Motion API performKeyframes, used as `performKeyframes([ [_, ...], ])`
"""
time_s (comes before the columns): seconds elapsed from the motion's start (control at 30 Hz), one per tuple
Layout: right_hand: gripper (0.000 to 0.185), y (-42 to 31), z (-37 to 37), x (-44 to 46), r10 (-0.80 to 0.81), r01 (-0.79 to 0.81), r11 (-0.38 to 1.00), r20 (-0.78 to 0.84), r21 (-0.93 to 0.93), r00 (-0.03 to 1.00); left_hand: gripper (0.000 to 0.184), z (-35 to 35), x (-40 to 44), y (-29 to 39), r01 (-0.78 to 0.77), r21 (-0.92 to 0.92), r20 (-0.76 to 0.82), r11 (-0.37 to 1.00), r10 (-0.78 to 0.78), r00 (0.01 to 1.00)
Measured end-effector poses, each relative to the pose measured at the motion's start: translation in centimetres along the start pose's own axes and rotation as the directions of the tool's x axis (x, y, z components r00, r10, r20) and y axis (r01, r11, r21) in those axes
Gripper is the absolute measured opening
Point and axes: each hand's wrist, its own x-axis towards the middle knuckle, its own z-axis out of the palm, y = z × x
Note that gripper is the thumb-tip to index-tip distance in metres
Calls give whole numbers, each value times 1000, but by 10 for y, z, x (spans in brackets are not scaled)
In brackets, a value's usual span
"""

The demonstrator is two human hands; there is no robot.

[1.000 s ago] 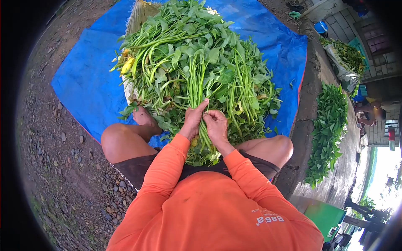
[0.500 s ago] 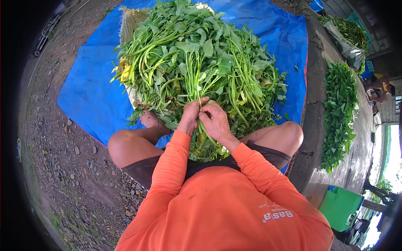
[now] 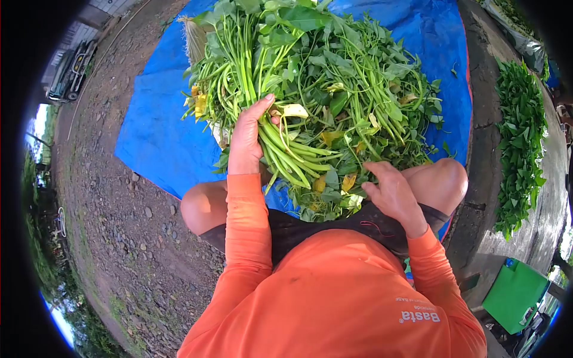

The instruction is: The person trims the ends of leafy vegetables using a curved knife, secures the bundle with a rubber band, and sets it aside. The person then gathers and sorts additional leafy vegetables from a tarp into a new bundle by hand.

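My left hand (image 3: 246, 136) is wrapped round a bundle of long green leafy stems (image 3: 289, 152), whose cut ends fan out to the lower right. A pale yellow leaf (image 3: 294, 110) sticks out beside the thumb. Lower and to the right, my right hand (image 3: 393, 194) hovers near my knee with thumb and forefinger apart, and nothing shows between them. Below both hands lie loose leaves, some yellowed (image 3: 348, 182). Behind the bundle spreads a big heap of the same leafy greens (image 3: 364, 77).
A blue tarp (image 3: 149, 128) lies under the heap, with stony ground (image 3: 137, 238) to its left. Along the right runs a row of bundled greens (image 3: 519, 149) on concrete. A green box (image 3: 514, 295) stands at lower right. A reddish thread (image 3: 370, 224) rests on my shorts.
My hands have come apart. The left now grips a thick bundle farther left and higher, while the right has moved right and down, off the stems. The view has shifted slightly.
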Motion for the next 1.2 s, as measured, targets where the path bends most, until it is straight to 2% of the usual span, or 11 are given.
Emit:
performKeyframes([
  [0.03,19,3,2,1,-139,112,979,-157,-171,978,24,3,-3,4,-12,11,17,1000,12,1000],
  [0.13,25,-39,-1,25,135,-89,927,-102,366,986,23,17,-14,0,-31,92,1,995,31,1000],
  [0.3,25,-61,48,70,-120,153,886,-102,437,988,27,42,-18,-13,-50,187,13,981,48,999],
  [0.43,17,-52,48,31,-68,-75,435,116,897,991,21,25,-20,-5,-29,89,0,996,29,1000],
  [0.53,13,-47,43,3,-82,-41,415,82,909,993,22,15,-15,-7,4,-21,31,1000,-3,1000],
  [0.63,11,-49,30,-5,-200,161,679,-31,716,979,20,14,-14,-16,-3,-19,72,1000,5,997],
  [0.8,9,-43,16,-31,-307,299,780,-80,549,948,18,13,-11,-6,-9,-94,127,996,21,992],
  [0.9,10,-37,8,-51,-217,136,838,95,528,971,23,-2,-5,18,-17,-165,210,986,52,976],
  [0.93,16,-29,4,-56,-89,-94,863,333,496,939,25,-8,-6,25,4,-206,286,979,56,957],
  [1.1,28,-1,-15,-46,92,-60,994,416,-91,905,29,-18,-22,46,83,-276,539,958,83,838],
  [1.2,26,-8,-33,-15,-18,-10,983,153,185,988,30,-12,-28,48,79,-249,597,965,89,797],
])
